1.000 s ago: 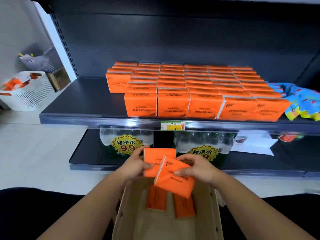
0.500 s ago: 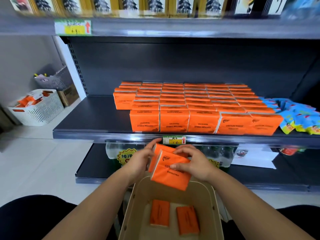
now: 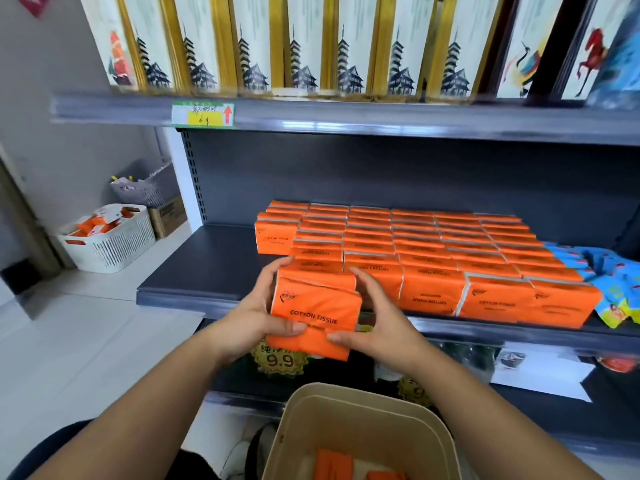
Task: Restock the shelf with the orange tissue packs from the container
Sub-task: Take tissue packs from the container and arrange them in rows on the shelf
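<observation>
Now orange pks [image 3: 313, 306]: black COTTON TISSUE txt.

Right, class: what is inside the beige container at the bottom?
Two orange tissue packs show inside the beige container. The picture's lower edge cuts off most of its floor, so further packs cannot be ruled out.

Bright, even light; glare streaks the upper shelf edge [image 3: 346, 116], and wide-angle distortion with blur softens the corners.
</observation>
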Action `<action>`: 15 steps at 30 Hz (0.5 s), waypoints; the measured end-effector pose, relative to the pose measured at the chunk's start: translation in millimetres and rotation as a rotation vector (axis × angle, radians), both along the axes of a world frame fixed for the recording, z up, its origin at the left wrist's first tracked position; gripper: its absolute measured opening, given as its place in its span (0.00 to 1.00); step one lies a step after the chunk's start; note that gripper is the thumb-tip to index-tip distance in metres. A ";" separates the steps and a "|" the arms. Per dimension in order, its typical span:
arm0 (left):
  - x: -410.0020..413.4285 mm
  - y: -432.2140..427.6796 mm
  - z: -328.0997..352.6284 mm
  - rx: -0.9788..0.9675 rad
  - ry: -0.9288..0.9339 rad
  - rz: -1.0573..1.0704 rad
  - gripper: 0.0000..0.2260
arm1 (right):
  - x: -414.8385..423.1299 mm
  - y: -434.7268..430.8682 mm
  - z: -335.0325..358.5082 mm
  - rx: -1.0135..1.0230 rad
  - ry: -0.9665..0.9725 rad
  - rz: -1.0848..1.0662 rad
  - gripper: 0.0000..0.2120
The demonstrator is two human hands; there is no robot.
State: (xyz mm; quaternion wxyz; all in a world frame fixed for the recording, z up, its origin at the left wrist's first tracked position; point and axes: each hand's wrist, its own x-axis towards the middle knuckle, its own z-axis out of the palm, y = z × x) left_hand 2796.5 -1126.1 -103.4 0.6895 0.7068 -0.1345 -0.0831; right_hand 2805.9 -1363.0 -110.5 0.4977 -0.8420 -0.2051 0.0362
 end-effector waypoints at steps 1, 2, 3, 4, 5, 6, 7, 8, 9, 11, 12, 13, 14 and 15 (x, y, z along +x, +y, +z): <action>1.0 9.7 6.9 0.034 -0.014 0.002 0.46 | 4.8 10.1 7.5 -0.024 -0.028 0.011 0.52; 2.3 19.5 12.4 0.067 -0.024 0.008 0.47 | 10.1 19.6 13.8 -0.057 -0.059 0.026 0.52; 3.9 30.7 17.6 0.095 -0.029 0.022 0.46 | 15.7 29.7 19.8 -0.102 -0.098 0.044 0.53; 6.0 41.8 21.3 0.116 -0.032 0.035 0.45 | 21.1 39.5 24.9 -0.158 -0.143 0.048 0.52; 7.5 51.8 24.5 0.134 -0.032 0.046 0.44 | 25.4 48.3 30.1 -0.213 -0.185 0.041 0.51; 10.9 62.7 26.1 0.161 -0.033 0.057 0.41 | 31.5 58.1 33.7 -0.255 -0.213 0.031 0.50; 13.6 71.0 27.7 0.193 -0.038 0.076 0.39 | 36.4 66.9 37.5 -0.289 -0.228 0.023 0.49; 17.8 79.3 28.1 0.220 -0.047 0.100 0.37 | 41.8 75.7 40.5 -0.324 -0.241 0.020 0.48; 21.7 85.8 29.2 0.237 -0.063 0.123 0.37 | 47.3 83.7 42.9 -0.365 -0.261 0.020 0.47; 32.2 97.7 29.7 0.261 -0.107 0.173 0.41 | 60.2 99.2 47.9 -0.450 -0.327 0.025 0.45; 38.8 104.0 29.4 0.273 -0.130 0.198 0.43 | 67.8 106.7 50.1 -0.480 -0.359 0.028 0.44; 45.7 110.3 29.4 0.282 -0.153 0.218 0.44 | 76.6 115.2 51.9 -0.500 -0.380 0.032 0.44; 53.9 116.7 28.4 0.287 -0.173 0.235 0.45 | 85.5 123.5 53.5 -0.512 -0.391 0.035 0.44; 60.4 120.4 28.0 0.293 -0.191 0.248 0.45 | 92.7 129.4 56.0 -0.519 -0.395 0.034 0.44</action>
